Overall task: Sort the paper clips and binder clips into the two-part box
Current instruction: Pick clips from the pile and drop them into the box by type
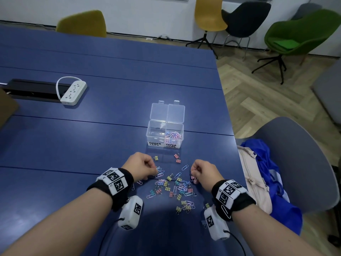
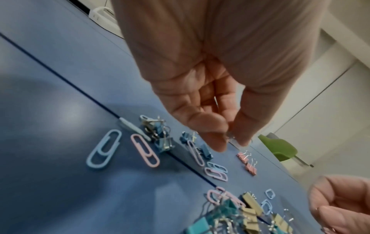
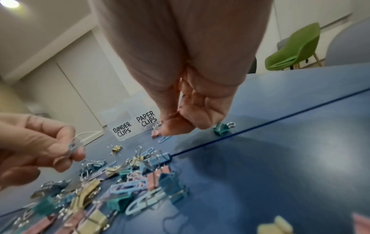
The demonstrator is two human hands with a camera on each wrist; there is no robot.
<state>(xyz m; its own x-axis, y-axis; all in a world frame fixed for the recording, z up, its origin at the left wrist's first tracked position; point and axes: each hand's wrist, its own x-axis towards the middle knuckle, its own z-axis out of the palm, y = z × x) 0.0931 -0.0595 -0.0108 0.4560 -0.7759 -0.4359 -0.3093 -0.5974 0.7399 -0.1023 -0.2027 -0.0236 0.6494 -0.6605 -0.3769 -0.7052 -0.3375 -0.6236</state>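
Curled hands [image 1: 168, 168] over scattered clips [image 1: 173, 187] before open two-part box [image 1: 165, 130]

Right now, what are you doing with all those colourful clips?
A person is sorting clips into a clear two-part box. The paper clips side already holds a bunch; the binder clips side looks empty. Both hands work at the mixed pile on the blue table: the left hand pinches paper clips, and the right hand is curled over the pile.

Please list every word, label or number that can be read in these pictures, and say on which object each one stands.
"BINDER CLIPS": left compartment label of the two-part box.
"PAPER CLIPS": right compartment label of the same box.
Wristband markers: black-and-white patterns; the tiny characters beside them are too small to read.
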